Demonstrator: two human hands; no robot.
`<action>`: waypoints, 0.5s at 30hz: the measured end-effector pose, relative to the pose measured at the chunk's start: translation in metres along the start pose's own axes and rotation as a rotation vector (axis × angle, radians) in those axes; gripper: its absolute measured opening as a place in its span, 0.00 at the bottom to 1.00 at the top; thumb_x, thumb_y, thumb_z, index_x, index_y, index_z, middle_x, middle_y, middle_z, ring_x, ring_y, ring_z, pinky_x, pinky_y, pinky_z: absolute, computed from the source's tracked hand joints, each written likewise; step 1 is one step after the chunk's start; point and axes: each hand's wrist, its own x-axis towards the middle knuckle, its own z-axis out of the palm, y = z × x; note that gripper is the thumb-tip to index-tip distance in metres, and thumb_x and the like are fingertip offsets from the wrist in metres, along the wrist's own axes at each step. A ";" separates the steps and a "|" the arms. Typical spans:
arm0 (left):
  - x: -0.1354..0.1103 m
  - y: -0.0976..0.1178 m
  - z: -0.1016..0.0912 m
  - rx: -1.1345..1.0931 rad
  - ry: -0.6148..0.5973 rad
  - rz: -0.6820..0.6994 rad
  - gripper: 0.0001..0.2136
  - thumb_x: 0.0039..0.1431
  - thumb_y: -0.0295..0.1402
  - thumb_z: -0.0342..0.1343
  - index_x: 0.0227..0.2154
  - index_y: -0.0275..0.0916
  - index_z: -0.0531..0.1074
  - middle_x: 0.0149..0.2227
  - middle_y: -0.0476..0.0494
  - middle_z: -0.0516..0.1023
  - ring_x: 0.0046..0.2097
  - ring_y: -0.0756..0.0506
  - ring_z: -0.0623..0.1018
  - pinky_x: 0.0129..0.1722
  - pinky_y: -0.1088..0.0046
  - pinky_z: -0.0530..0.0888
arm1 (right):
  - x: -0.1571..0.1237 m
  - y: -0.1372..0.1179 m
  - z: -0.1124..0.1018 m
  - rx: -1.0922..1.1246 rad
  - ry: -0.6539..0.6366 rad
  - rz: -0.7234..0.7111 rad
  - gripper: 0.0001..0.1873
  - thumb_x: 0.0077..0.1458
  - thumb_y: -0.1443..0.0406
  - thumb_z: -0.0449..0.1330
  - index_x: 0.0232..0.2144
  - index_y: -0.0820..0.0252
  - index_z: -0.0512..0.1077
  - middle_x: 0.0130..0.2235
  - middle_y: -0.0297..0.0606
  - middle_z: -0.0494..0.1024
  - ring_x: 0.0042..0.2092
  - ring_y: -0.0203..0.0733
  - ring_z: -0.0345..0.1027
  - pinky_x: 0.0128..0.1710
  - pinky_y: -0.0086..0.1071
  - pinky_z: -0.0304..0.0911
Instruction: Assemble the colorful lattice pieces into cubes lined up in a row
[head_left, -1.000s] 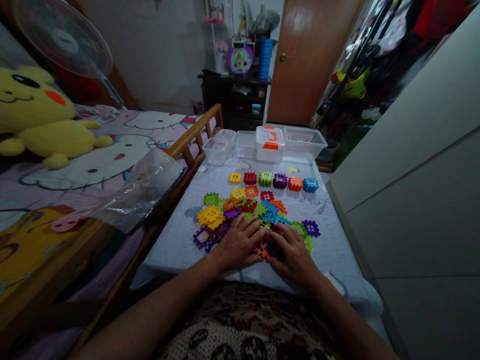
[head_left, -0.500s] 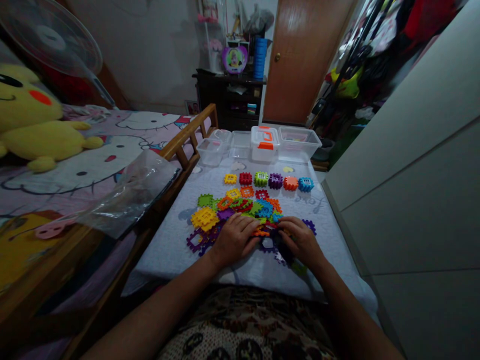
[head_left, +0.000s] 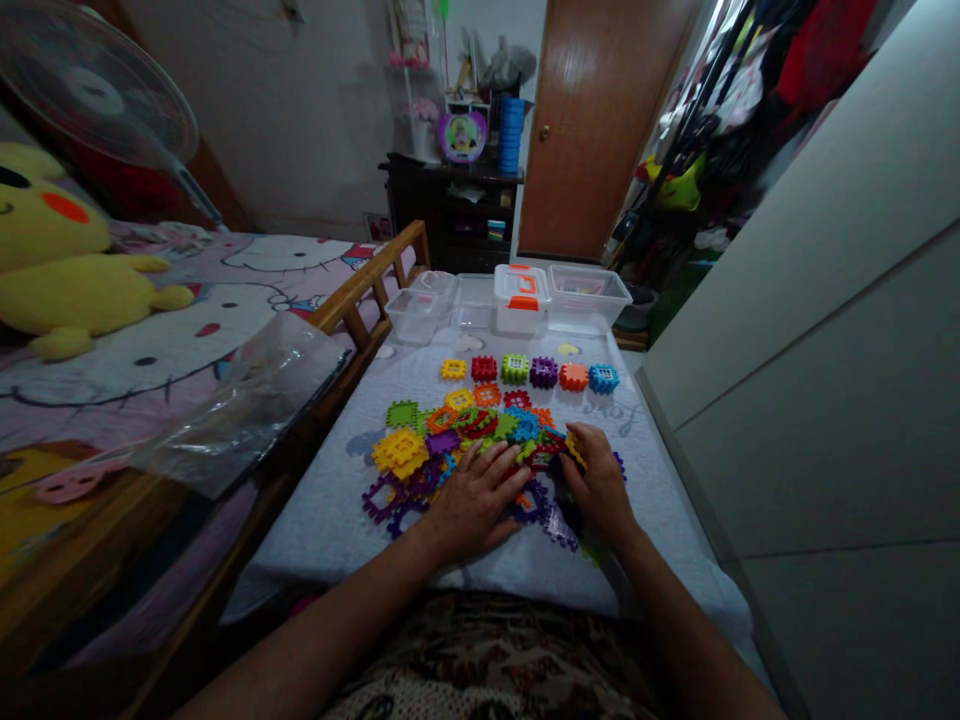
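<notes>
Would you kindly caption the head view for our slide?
Left hand and right hand among colourful toothed tiles on pale cloth.

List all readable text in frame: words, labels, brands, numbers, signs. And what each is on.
"Love" – faint script on the tablecloth, probable reading only.
Purple heart-shaped item: any lettering is too small to read.
Small box on the dark shelf: too small and dim.
Toothed plastic pieces, lidded clear box: none I can make out.

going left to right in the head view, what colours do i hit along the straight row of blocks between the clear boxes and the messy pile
Yellow block → red block → green block → purple block → orange block → blue block
</notes>
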 end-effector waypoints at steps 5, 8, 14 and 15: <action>-0.006 -0.002 -0.008 -0.025 0.003 0.036 0.33 0.58 0.49 0.60 0.63 0.45 0.62 0.68 0.35 0.61 0.68 0.32 0.58 0.67 0.42 0.53 | 0.005 0.008 -0.002 0.040 0.103 0.139 0.12 0.60 0.61 0.56 0.46 0.55 0.70 0.46 0.44 0.75 0.48 0.49 0.70 0.52 0.48 0.68; -0.012 -0.014 -0.016 -0.009 0.087 0.012 0.30 0.61 0.49 0.57 0.63 0.43 0.63 0.67 0.35 0.63 0.68 0.34 0.59 0.68 0.44 0.52 | 0.008 0.016 -0.004 0.042 0.126 0.225 0.14 0.59 0.60 0.57 0.46 0.56 0.70 0.46 0.44 0.75 0.47 0.49 0.71 0.52 0.48 0.67; -0.034 -0.083 -0.034 -0.047 0.266 -0.341 0.24 0.65 0.48 0.51 0.58 0.42 0.67 0.63 0.35 0.67 0.65 0.34 0.64 0.67 0.47 0.57 | 0.013 0.029 -0.011 0.017 0.097 0.330 0.17 0.55 0.56 0.58 0.45 0.57 0.72 0.46 0.45 0.76 0.48 0.51 0.71 0.53 0.47 0.66; -0.037 -0.097 -0.036 -0.087 0.293 -0.424 0.24 0.64 0.49 0.50 0.57 0.41 0.69 0.62 0.35 0.68 0.64 0.34 0.65 0.66 0.49 0.59 | 0.014 0.030 -0.012 0.017 0.082 0.340 0.17 0.55 0.56 0.58 0.44 0.58 0.72 0.45 0.45 0.77 0.47 0.51 0.72 0.52 0.47 0.66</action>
